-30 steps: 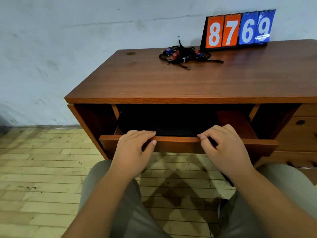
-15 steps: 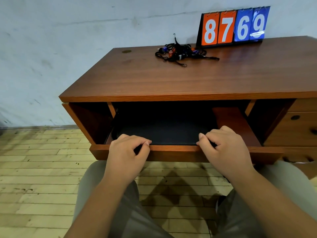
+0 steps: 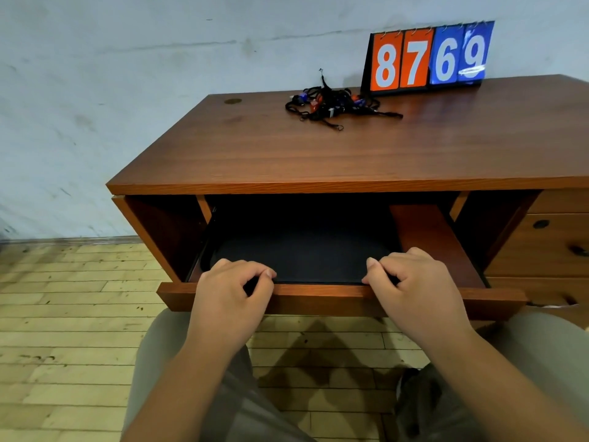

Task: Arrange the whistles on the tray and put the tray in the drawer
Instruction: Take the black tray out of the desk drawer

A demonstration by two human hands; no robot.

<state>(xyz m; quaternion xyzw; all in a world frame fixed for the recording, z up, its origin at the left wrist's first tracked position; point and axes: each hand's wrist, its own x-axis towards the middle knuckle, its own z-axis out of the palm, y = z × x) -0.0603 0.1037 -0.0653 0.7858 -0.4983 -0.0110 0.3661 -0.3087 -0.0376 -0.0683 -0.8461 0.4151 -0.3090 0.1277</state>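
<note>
Drawer point(image 3: 318, 298) stood open under worktop point(image 3: 318, 154). Left grip point(image 3: 229, 291) and right grip point(image 3: 414, 282) both curled over drawer's front edge, fingers hooked inside, hands apart. Black tray point(image 3: 302, 256) lay flat in drawer, just behind fingertips. Whistles point(image 3: 331, 105) sat in tangled heap of black cords at back of worktop, beside flip scoreboard point(image 3: 430, 57).

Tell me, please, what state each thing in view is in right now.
drawer: partly open.
tray: lying flat inside the drawer, no whistles on the visible part.
whistles: tangled heap on the desk top, beside the scoreboard.
scoreboard: upright, showing 8769.
left hand: fingers curled over the drawer front.
right hand: fingers curled over the drawer front.
</note>
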